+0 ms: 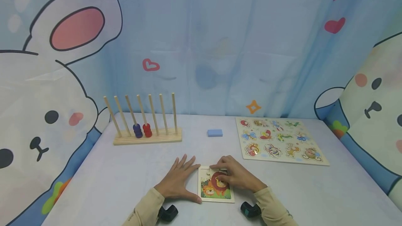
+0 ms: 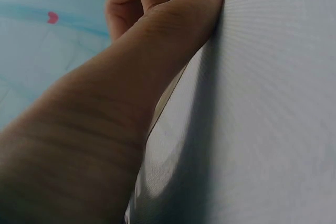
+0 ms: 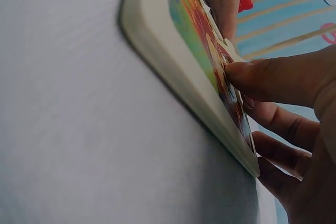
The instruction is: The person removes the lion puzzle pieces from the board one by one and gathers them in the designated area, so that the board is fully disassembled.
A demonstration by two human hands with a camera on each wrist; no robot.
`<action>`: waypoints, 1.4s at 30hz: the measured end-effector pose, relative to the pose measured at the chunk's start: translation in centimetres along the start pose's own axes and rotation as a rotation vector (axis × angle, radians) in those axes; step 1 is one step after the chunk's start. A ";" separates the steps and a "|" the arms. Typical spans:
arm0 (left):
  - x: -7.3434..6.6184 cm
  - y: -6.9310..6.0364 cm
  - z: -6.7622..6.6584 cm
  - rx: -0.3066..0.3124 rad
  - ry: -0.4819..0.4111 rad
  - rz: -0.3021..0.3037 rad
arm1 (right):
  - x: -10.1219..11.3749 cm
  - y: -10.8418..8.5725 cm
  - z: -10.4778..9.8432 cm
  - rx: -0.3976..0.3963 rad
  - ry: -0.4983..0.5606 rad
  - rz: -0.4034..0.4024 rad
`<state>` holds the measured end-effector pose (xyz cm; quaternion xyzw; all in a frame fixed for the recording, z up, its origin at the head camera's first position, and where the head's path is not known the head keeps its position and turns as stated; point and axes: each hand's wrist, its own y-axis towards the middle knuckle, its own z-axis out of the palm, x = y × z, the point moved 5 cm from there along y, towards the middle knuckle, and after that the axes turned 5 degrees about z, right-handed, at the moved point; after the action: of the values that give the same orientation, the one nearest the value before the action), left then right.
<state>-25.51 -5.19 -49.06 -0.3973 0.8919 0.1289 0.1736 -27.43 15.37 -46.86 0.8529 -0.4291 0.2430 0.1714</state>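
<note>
pale rectangular wooden tray (image 1: 217, 200) on white table (image 1: 125, 177) holds colourful lion jigsaw (image 1: 215, 185); left hand (image 1: 179, 180), spread wide, touches tray edge; right hand (image 1: 238, 175), thumb on jigsaw, cannot tell if pinching.

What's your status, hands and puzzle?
Left hand spread at left edge of lion puzzle. Right hand curled over its upper right. Blue block beyond, not obstructing.
</note>
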 end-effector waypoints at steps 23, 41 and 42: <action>0.2 0.1 0.2 -0.009 0.006 0.008 | -0.3 -0.1 -0.1 -0.005 -0.015 0.024; 0.1 0.0 0.1 -0.004 -0.004 0.003 | -0.6 0.0 -0.3 -0.051 -0.044 0.047; 0.1 0.0 0.1 -0.005 -0.003 0.005 | -0.7 0.0 -0.3 -0.053 -0.042 0.048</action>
<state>-25.56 -5.21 -49.21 -0.3953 0.8922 0.1323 0.1736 -27.83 15.98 -47.00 0.8424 -0.4591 0.2177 0.1793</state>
